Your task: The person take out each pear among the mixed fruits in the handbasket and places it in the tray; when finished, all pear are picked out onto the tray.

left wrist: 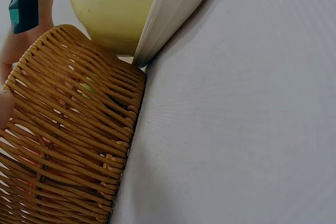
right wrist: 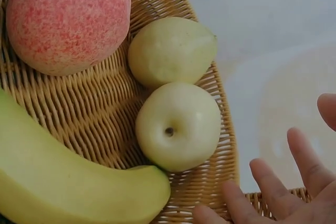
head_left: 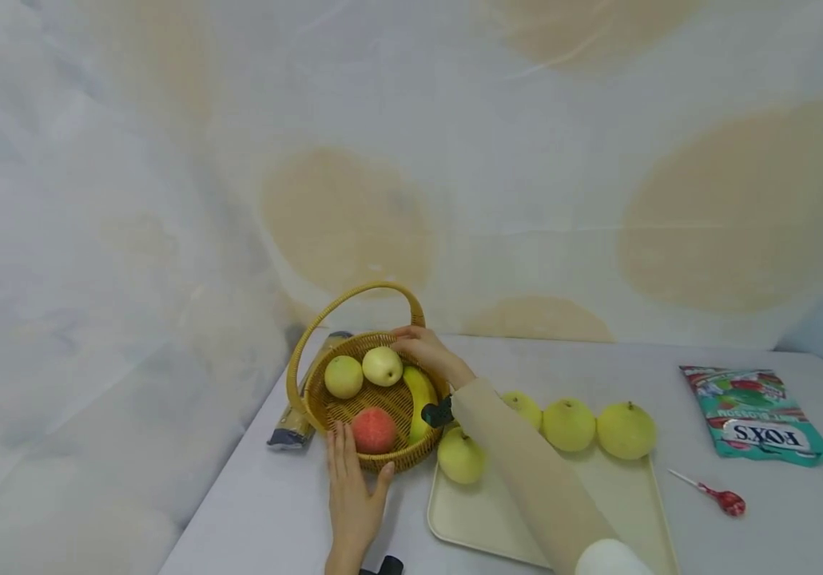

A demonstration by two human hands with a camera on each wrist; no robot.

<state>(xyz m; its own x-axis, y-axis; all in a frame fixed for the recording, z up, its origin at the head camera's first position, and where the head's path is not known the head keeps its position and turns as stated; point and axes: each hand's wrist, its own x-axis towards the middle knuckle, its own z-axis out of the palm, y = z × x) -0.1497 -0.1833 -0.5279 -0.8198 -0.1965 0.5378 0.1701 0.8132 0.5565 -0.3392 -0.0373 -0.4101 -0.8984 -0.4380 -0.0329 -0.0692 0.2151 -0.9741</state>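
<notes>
A wicker basket [head_left: 400, 461] with a tall arched handle holds a pink peach [head_left: 373, 430], a banana [head_left: 420, 395], a pale green apple [head_left: 383, 366] and a yellow-green fruit [head_left: 343, 377], pear-like in the right wrist view. My left hand [head_left: 354, 503] rests against the basket's front rim beside the peach, fingers straight and thumb spread. At the back right rim, near the handle's base, is my right hand [head_left: 429, 351]. Its fingers [right wrist: 273, 190] are spread and hold nothing in the right wrist view. The left wrist view mostly shows the basket's woven side [left wrist: 73, 124].
Right of the basket lies a cream tray [head_left: 483, 531] bearing several yellow-green pears [head_left: 568, 425], partly behind the right forearm. Farther right are a Fox's candy bag [head_left: 760, 415] and a red lollipop [head_left: 730, 502]. A long package [head_left: 289, 431] lies partly hidden behind the basket's left side.
</notes>
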